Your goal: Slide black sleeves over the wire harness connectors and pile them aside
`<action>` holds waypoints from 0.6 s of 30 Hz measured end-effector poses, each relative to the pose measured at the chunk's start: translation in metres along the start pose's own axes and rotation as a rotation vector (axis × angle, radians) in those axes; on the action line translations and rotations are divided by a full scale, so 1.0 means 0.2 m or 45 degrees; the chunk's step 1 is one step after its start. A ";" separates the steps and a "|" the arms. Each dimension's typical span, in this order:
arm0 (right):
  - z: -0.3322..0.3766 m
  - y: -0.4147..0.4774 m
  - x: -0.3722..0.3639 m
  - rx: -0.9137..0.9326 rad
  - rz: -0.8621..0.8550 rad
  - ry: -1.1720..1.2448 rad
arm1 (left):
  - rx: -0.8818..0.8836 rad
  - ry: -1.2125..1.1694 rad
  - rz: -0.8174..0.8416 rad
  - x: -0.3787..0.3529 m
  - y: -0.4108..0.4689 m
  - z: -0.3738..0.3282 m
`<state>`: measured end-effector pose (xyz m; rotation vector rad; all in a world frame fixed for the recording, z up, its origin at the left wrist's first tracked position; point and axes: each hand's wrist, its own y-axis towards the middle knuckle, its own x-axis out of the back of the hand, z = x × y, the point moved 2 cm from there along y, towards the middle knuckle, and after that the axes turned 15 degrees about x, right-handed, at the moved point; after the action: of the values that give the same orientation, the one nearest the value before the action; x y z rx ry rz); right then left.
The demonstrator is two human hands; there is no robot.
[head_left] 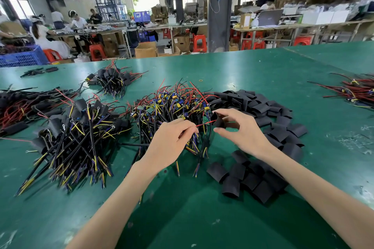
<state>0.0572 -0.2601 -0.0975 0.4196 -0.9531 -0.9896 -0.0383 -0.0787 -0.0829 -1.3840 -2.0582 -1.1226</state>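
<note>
The right hand (pixel 240 133) pinches a black sleeve (pixel 219 121) between thumb and fingertips, with its open mouth turned toward the left hand (pixel 174 141). The left thumb and forefinger pinch the red wire (pixel 204 124) of one harness (pixel 210 137). That wire runs across the small gap between the hands to the sleeve, just beside a green board (pixel 206 119) at the harness's end. Whether the wire's tip is already inside the sleeve cannot be told. Both hands hover over the near edge of the bare pile (pixel 168 105), a tangle of red, black and yellow leads. To its right, loose sleeves (pixel 263 111) spread in a broad band that curves down to a heap beside the right forearm. To the left lies a sleeved pile (pixel 81 127), somewhat blurred, with a smaller one (pixel 113 81) farther back. More harnesses (pixel 358 91) lie well apart at the right edge of the green table (pixel 263 70). Beyond the table, people sit at benches among red stools (pixel 199 43).
</note>
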 end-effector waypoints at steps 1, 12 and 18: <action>0.00 0.00 0.00 0.004 0.004 -0.007 | -0.006 0.014 -0.002 0.00 0.00 0.00; 0.01 0.00 0.01 -0.002 0.037 -0.004 | -0.113 0.278 -0.138 0.04 -0.01 -0.03; 0.04 0.01 0.02 0.138 0.165 -0.081 | -0.167 0.374 -0.125 0.05 -0.01 -0.03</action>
<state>0.0532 -0.2618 -0.0898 0.4136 -1.0809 -0.8406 -0.0450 -0.0780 -0.0738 -1.1069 -1.8859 -1.4315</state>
